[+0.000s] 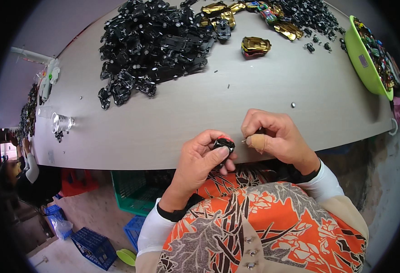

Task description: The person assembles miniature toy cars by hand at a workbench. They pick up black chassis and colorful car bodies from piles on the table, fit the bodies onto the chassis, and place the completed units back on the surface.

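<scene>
Just over the table's near edge, my left hand [191, 160] is closed round a small toy car [224, 144], its black side facing up and a red edge showing. Close to its right, my right hand [279, 140] pinches a small dark piece [260, 131] with a thin metallic tip; the fingers hide most of it. Tan tape wraps that thumb. The two hands are apart. Beyond them lies a big heap of black toy-car chassis [163, 50]. A gold toy car [256, 46] sits alone to the right of that heap.
More gold car bodies [288, 31] and a pile of small black parts [316, 18] lie at the far right. A lime-green basin [362, 59] full of toy cars stands at the right edge. On the left are a clear cup [61, 123] and another person [32, 175]. Crates [95, 248] stand below.
</scene>
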`<state>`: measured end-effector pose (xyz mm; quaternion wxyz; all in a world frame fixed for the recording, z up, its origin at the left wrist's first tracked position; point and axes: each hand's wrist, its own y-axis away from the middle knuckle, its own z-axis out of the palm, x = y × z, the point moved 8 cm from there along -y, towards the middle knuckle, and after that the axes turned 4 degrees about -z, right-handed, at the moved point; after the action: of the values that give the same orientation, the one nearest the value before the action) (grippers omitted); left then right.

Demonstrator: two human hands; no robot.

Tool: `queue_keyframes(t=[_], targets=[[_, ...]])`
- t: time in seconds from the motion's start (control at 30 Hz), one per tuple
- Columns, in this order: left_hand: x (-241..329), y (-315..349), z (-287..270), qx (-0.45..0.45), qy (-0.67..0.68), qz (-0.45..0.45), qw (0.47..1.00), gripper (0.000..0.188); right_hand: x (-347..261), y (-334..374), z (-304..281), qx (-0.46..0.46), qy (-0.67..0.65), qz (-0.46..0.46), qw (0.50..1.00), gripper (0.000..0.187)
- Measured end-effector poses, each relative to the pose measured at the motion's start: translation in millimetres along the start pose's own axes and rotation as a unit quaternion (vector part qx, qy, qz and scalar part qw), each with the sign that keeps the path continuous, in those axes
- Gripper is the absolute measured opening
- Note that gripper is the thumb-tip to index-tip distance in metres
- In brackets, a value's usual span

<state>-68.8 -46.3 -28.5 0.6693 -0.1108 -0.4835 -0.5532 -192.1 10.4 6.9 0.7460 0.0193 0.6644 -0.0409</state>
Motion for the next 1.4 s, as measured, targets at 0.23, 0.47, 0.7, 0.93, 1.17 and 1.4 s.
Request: queue_keyframes(t=[0.23, 0.47, 0.7, 0.93, 1.17, 1.4], targets=[[-0.7, 10.1, 5.3, -0.019, -0.134, -0.017, 0.991, 0.016, 1.5, -5.0, 19.5, -0.088, -0.018, 0.004, 0.996, 0.008], [-0.4, 15.1, 3.9, 0.015, -0.271, 0.009, 0.962, 0.015, 7.7, -3.0, 25.9, -0.079, 0.11, 0.029, 0.99, 0.011], [11.6, 30.2, -4.5, 0.077, -0.416, 0.049, 0.905, 0.018, 15.0, -7.3, 45.5, -0.086, 0.214, -0.027, 0.973, 0.01], [1.5, 102.9, -83.8, 0.205, -0.349, -0.02, 0.914, 0.018, -32.2, -46.5, 16.7, -0.108, 0.345, -0.199, 0.911, 0.023], [-0.8, 179.0, -159.4, 0.356, -0.56, -0.018, 0.748, 0.034, -48.7, -99.6, -97.0, 0.107, 0.631, -0.193, 0.743, 0.024], [68.8, 75.5, -59.2, 0.217, -0.323, 0.083, 0.918, 0.031, -48.7, -94.5, -110.7, 0.163, 0.45, -0.106, 0.872, 0.037]])
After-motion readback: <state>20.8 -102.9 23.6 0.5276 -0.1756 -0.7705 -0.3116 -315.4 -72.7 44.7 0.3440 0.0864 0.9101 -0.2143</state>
